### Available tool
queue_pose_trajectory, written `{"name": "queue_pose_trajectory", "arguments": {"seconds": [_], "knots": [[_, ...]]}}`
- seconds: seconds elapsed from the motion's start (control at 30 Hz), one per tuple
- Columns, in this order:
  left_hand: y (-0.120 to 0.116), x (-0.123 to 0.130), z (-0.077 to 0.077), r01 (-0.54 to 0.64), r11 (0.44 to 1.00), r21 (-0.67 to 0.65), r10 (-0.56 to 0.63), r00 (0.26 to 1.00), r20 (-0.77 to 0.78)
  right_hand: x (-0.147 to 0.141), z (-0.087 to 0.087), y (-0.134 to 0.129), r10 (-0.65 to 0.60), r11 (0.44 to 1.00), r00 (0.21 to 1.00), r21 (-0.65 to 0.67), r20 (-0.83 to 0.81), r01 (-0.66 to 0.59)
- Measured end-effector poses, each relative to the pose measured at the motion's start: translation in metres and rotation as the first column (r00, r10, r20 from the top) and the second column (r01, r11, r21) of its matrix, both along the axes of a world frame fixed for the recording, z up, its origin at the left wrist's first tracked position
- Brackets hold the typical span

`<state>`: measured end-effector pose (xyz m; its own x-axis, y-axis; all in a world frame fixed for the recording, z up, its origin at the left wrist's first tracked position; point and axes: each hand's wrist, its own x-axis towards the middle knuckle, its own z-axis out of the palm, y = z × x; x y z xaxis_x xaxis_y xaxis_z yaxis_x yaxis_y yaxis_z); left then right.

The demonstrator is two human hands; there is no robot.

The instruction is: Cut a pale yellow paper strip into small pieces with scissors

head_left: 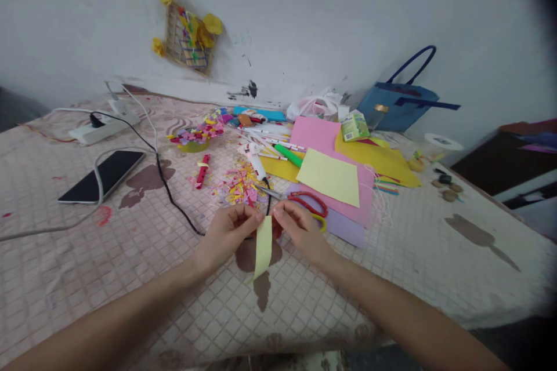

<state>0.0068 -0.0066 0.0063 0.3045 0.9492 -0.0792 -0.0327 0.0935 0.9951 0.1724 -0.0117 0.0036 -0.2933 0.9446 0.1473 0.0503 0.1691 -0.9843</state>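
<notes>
A pale yellow paper strip (263,249) hangs down between my hands, its lower end curling just above the checked tablecloth. My left hand (230,232) pinches its upper left edge between thumb and finger. At the upper right corner of the strip, my right hand (300,229) has its thumb and fingers pressed together on it. Something reddish shows behind the strip, mostly hidden by my fingers. Red-handled scissors (308,203) lie just beyond my right hand. Behind my hands are small colourful paper scraps (243,182) and a white glue gun (255,161).
Left on the table (183,307) are a dark tablet (107,177), a power strip (104,129) and loose cables. Pink, yellow and lilac sheets (343,226) lie right of centre. A blue bag (395,105) leans on the wall.
</notes>
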Motion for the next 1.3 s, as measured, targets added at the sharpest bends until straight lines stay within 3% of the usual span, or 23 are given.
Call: {"name": "queue_pose_trajectory", "arguments": {"seconds": [0.23,0.47,0.73,0.9,1.07,1.3], "knots": [[0.0002,0.0003,0.0009,0.037,0.999,0.019,-0.036,0.998,-0.054,0.0017,-0.0045,0.0022,-0.019,0.998,0.997,0.063,0.081,0.013],[-0.0009,-0.0009,0.0011,0.025,0.997,0.078,-0.018,0.996,-0.092,-0.0009,-0.0004,0.0002,0.016,1.0,0.999,0.008,0.048,-0.017],[0.0016,0.0016,-0.0018,0.085,0.995,-0.061,-0.078,0.991,0.11,0.0004,-0.0037,0.0024,-0.06,0.998,0.998,0.02,0.004,0.06],[0.0006,0.0004,0.0005,0.088,0.996,0.008,-0.087,0.993,-0.08,-0.0002,-0.0012,0.0016,-0.081,0.996,0.997,0.024,0.001,0.081],[0.0013,-0.0012,-0.0024,0.083,0.995,0.054,-0.076,0.99,-0.119,0.0,0.0007,0.0008,-0.032,0.999,0.999,-0.016,-0.009,0.032],[0.0026,-0.0003,-0.002,0.131,0.991,0.005,-0.13,0.988,-0.082,-0.0008,-0.0024,0.0036,-0.064,0.994,0.992,-0.096,-0.105,0.054]]}}
